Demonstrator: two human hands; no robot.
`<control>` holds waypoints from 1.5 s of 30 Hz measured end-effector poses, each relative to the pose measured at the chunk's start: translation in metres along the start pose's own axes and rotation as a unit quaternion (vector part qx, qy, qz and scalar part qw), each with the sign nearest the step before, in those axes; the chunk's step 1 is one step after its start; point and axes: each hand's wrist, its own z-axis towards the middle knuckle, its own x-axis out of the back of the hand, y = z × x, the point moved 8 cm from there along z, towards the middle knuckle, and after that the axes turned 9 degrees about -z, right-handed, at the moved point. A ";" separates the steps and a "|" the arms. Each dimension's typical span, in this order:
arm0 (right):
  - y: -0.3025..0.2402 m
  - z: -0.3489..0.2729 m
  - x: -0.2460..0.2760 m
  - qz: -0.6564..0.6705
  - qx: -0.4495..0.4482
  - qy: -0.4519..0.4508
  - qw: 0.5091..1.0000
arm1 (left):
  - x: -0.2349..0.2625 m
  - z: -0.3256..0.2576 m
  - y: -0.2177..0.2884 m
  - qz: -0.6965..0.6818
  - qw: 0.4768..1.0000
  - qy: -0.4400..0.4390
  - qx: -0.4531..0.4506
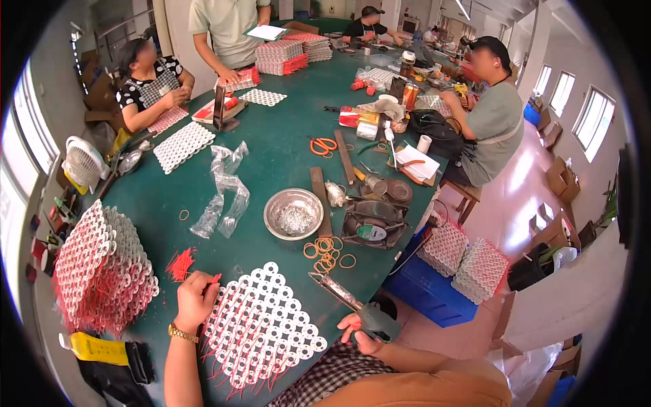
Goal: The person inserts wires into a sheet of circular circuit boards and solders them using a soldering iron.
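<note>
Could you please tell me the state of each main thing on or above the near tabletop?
Left hand: fingers curled, at the panel's edge
Right hand: holding the green tool
Green tool: held, pointed end raised
White panel: lying flat, partly covered by red wires
Metal bowl: upright, uncovered, holding silvery bits
Plastic wrap: crumpled
Rubber bands: loose, mostly heaped

Downward fisheye view from head height

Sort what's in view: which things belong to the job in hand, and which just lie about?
Apparently in use:
tool, in the right hand
panel, by the left hand
red wires

Seemingly lying about:
plastic wrap
rubber bands
</note>
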 end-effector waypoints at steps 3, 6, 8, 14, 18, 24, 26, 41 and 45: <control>-0.001 0.002 -0.001 0.003 0.001 0.002 1.000 | 0.001 0.001 0.004 -0.001 1.000 0.010 -0.025; -0.001 0.001 0.000 0.001 0.007 0.005 1.000 | 0.001 0.001 0.003 -0.004 1.000 0.011 -0.018; 0.003 -0.001 0.000 0.016 -0.009 0.000 1.000 | 0.000 0.001 0.004 -0.012 1.000 0.009 -0.012; -0.009 0.004 -0.003 -0.002 0.005 -0.018 1.000 | 0.003 -0.002 -0.008 -0.038 0.999 0.032 -0.021; 0.001 -0.001 0.000 -0.011 0.017 -0.007 1.000 | 0.009 -0.009 -0.053 -0.243 0.958 0.072 0.132; -0.005 0.002 -0.002 0.015 -0.003 -0.024 1.000 | 0.007 -0.013 -0.054 -0.297 0.938 0.090 0.157; -0.005 0.003 -0.002 -0.011 -0.003 -0.026 1.000 | 0.005 -0.015 -0.052 -0.275 0.946 0.079 0.153; -0.007 0.005 -0.005 -0.020 0.005 -0.039 0.999 | 0.003 -0.013 -0.042 -0.159 0.980 0.066 0.102; -0.006 0.002 -0.003 -0.015 0.024 -0.024 0.999 | 0.004 -0.013 -0.042 -0.145 0.983 0.070 0.086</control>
